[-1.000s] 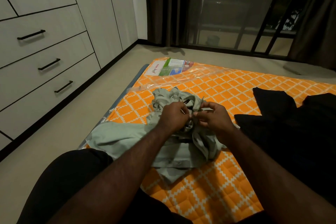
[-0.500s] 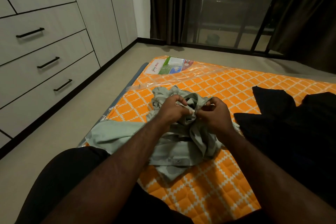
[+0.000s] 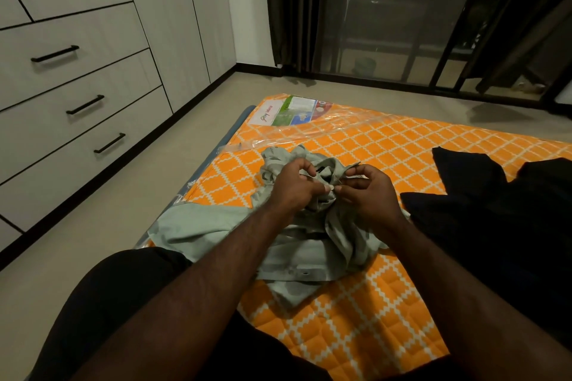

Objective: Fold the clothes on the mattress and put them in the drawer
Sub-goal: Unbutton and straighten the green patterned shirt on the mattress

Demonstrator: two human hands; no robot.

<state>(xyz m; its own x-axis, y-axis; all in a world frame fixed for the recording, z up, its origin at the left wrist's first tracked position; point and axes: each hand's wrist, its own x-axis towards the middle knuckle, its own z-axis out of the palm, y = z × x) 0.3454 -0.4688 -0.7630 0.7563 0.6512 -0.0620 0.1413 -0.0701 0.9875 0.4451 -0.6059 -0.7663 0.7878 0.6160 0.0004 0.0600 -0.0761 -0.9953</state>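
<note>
So the biggest thing in view is the orange mattress (image 3: 402, 148) with the white lattice print, lying flat on the floor. Along the left wall there's a white unit with three drawers (image 3: 77, 120), black bar handles, all pushed in. The far end of the mattress has a loose sheet of clear plastic wrap (image 3: 297, 133) on it, with a printed label (image 3: 291, 110) under it.

A heap of black clothes (image 3: 495, 213) sits on the right side of the mattress, unfolded. Just left of that, about mid-mattress, is the pale green shirt (image 3: 201, 226), all bunched up, with one part spread out flat toward the mattress's left edge.

Both hands are up at the top of that bunch, close together. The left hand (image 3: 294, 187) has its fingers curled in and pinches a bit of the green fabric. The right hand (image 3: 370, 195) pinches a thin edge of the same shirt between thumb and forefinger. Can't tell whether it's a button or the collar they're working on.
</note>
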